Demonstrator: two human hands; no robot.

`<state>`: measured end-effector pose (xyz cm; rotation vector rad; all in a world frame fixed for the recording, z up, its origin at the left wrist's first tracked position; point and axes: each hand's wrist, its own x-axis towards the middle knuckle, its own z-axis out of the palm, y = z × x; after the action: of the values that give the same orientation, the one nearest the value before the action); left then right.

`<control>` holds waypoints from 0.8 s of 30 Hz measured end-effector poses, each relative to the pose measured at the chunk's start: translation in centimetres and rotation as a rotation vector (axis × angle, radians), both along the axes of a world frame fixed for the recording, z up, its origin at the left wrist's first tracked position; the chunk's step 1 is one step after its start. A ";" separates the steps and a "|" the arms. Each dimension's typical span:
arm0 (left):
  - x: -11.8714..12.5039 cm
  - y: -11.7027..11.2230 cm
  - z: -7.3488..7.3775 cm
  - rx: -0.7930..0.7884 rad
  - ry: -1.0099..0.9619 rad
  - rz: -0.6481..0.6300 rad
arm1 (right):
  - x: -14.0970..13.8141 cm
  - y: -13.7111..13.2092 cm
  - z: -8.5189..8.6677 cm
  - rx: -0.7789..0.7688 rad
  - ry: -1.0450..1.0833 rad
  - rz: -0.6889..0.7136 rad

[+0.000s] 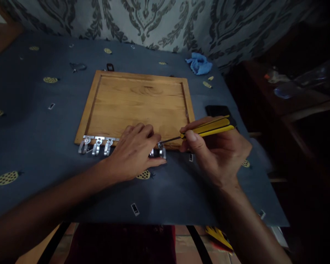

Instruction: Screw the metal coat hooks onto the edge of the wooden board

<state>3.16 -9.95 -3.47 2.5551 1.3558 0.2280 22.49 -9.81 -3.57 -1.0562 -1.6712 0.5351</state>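
One yellow-handled driver [210, 129] is gripped in right hand [218, 156], tip at right end of metal hook rail [99, 139]. Rail clasped by left hand [136, 150] along near edge of wooden board [143, 104]. Blue cloth [199, 64] laid near far right corner of surface [44, 146].

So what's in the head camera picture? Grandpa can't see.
The right hand holds a yellow-handled screwdriver to a metal hook strip along the near edge of a wooden board, on blue cloth. The left hand covers part of the strip.
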 end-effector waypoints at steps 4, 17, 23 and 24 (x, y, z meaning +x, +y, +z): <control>-0.1 0.0 -0.1 0.009 -0.013 -0.001 | -0.1 0.1 0.1 -0.040 0.049 0.015; 0.0 0.0 -0.2 0.021 -0.019 0.003 | -0.8 0.0 -0.5 -0.046 0.114 -0.064; 0.1 0.1 -0.2 0.011 -0.001 -0.003 | -1.1 -0.2 0.2 -0.140 0.236 0.005; 0.1 0.1 -0.2 0.019 -0.002 -0.004 | -1.1 -0.2 0.3 -0.171 0.252 0.020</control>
<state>3.27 -9.87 -3.69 2.5717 1.3544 0.2441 21.41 -10.02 -3.31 -1.0469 -1.4345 0.8020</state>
